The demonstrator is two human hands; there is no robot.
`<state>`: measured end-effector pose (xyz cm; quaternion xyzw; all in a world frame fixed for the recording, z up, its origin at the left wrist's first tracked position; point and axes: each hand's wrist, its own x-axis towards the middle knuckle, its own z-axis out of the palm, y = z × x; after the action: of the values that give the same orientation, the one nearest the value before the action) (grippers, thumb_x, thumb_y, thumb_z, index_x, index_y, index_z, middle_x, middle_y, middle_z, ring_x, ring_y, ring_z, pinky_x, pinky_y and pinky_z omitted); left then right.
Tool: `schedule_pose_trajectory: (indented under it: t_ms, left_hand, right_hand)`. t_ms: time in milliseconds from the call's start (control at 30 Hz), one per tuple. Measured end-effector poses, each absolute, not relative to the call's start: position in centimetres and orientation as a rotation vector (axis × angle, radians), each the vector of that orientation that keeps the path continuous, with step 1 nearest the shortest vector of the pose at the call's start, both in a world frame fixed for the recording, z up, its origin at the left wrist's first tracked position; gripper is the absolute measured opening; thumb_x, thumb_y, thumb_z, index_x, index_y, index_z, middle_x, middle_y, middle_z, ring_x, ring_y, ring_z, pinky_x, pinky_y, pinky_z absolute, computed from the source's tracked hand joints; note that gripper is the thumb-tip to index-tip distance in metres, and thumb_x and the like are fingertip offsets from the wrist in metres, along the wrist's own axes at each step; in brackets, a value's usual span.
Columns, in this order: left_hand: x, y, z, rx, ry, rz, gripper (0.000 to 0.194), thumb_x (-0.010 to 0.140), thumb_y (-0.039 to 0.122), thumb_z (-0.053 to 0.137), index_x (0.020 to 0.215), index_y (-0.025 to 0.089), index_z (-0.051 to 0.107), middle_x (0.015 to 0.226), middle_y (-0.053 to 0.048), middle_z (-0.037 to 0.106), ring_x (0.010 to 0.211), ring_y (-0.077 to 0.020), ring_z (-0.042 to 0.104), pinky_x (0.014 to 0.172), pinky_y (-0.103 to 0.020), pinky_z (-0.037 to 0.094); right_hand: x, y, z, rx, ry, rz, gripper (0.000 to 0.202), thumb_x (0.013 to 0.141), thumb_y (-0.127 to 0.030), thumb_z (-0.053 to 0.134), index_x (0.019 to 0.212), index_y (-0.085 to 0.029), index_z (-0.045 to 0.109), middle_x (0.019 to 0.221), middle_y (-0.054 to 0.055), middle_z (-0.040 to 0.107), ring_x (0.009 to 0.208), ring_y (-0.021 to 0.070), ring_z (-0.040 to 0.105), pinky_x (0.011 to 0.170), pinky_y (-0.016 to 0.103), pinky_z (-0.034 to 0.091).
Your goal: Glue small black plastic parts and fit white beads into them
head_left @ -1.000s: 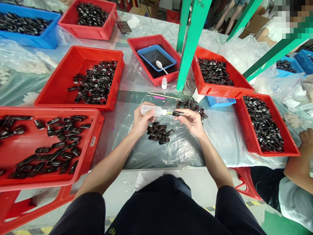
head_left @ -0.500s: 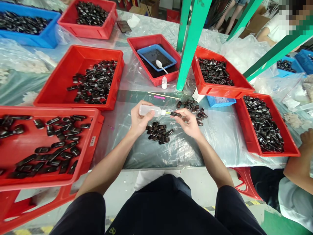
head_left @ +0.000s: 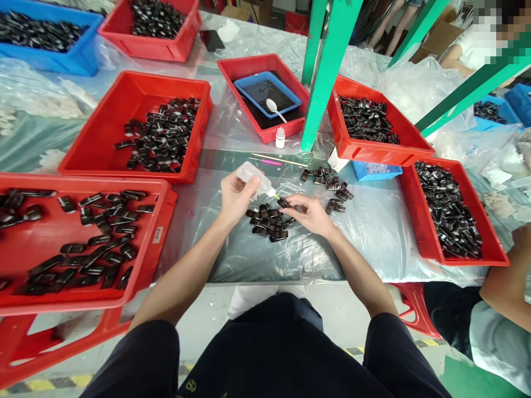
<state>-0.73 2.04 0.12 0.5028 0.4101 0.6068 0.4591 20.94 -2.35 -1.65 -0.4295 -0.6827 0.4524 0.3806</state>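
My left hand [head_left: 235, 194] is wrapped round a translucent squeeze bottle [head_left: 254, 178], which is tilted with its thin yellowish tip pointing down to the right. Between the fingertips of my right hand [head_left: 309, 213] is a small glossy black part [head_left: 284, 203]. The bottle's tip is at or just above this part; whether they touch I cannot tell. Below the hands lies a pile of similar black parts [head_left: 265, 224] on the plastic-covered table [head_left: 298, 260]. A second loose group of black parts [head_left: 334, 185] lies beyond my right hand.
Red bins of black parts flank me, one at near left [head_left: 161, 232] and one at right [head_left: 495, 249]. A green post [head_left: 327, 83] rises behind a small white bottle [head_left: 280, 138]. A pink stick [head_left: 271, 162] lies ahead. At far right is another person's arm [head_left: 508, 282].
The bottle has gone from nearly level to tilted tip-down. My right hand has moved left and slightly down with the black part, over the near pile.
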Motion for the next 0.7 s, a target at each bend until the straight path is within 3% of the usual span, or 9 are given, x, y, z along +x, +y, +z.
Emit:
schedule_pose_trajectory:
  t_ms: [133, 233, 400, 700]
  left_hand:
    - [-0.6, 2.3, 0.0, 1.184, 1.019, 1.497, 0.065, 0.068, 0.081, 0.086, 0.073, 0.017, 0.072, 0.058, 0.0, 0.054, 0.045, -0.0066, 0.037, 0.042, -0.025, 0.026]
    - [-0.5, 2.2, 0.0, 1.183, 1.021, 1.493, 0.063, 0.069, 0.079, 0.087, 0.074, 0.017, 0.071, 0.059, -0.001, 0.056, 0.048, -0.0089, 0.043, 0.044, -0.026, 0.033]
    - [-0.6, 2.1, -0.1, 1.189, 1.025, 1.483, 0.063, 0.066, 0.079, 0.088, 0.074, 0.018, 0.072, 0.059, 0.0, 0.056, 0.053, -0.0121, 0.051, 0.051, -0.027, 0.045]
    - [-0.8, 2.2, -0.3, 1.201, 1.014, 1.452, 0.059, 0.069, 0.074, 0.09, 0.07, 0.018, 0.07, 0.056, 0.001, 0.052, 0.051, -0.0112, 0.048, 0.05, -0.027, 0.042]
  right_hand:
    - [19.9, -2.9, -1.7, -1.03, -1.65, 1.371, 0.046, 0.089, -0.063, 0.081, 0.099, -0.019, 0.073, 0.092, 0.006, 0.083, 0.081, 0.0195, 0.074, 0.079, 0.033, 0.057]
    - [19.5, -3.2, -1.7, -1.028, -1.622, 1.443, 0.047, 0.086, -0.064, 0.084, 0.097, -0.02, 0.07, 0.091, 0.005, 0.083, 0.087, 0.0221, 0.078, 0.082, 0.034, 0.06]
    - [19.1, -3.5, -2.0, -1.063, -1.639, 1.451, 0.048, 0.084, -0.064, 0.086, 0.094, -0.021, 0.067, 0.081, 0.002, 0.078, 0.088, 0.0232, 0.078, 0.08, 0.034, 0.061]
    - [19.0, -3.6, -2.3, -1.077, -1.672, 1.456, 0.048, 0.085, -0.066, 0.084, 0.094, -0.022, 0.065, 0.078, 0.001, 0.074, 0.085, 0.0225, 0.076, 0.081, 0.034, 0.061]
